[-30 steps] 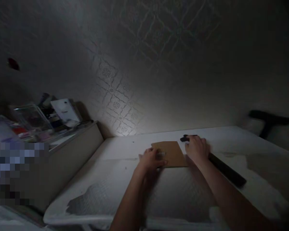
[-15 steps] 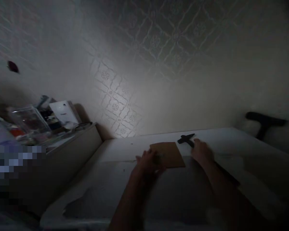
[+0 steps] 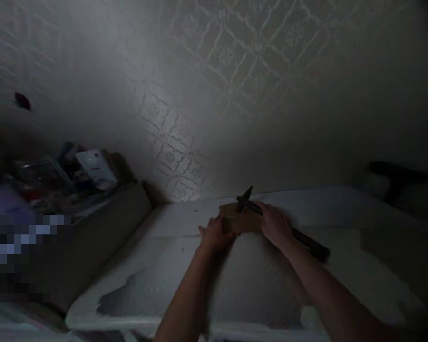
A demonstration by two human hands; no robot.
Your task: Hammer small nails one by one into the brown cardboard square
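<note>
A flat brown board (image 3: 248, 224), wood or cardboard, lies on the white surface near the wall. My left hand (image 3: 216, 235) is at its left side, with fingers bent over the edge and the thumb along the near side. A thin pale streak shows by those fingertips, too blurred to name. In my right hand (image 3: 276, 225) is a dark hammer (image 3: 245, 199), gripped round the handle. The hammer's head, pointed at one end, is over the far part of the board. Its handle end sticks out behind my right wrist.
White worktop (image 3: 174, 221) with a worn grey patch (image 3: 135, 289) meets a patterned wall (image 3: 185, 133). At left, a raised cabinet (image 3: 107, 237) carries a white box (image 3: 96, 166), a clear case (image 3: 44, 173) and clutter. A dark T-shaped object (image 3: 395, 175) stands at right.
My right hand has brought the hammer leftward, from beside the board to over it. My left hand has stayed at the board's left side, its fingers lower and closer in.
</note>
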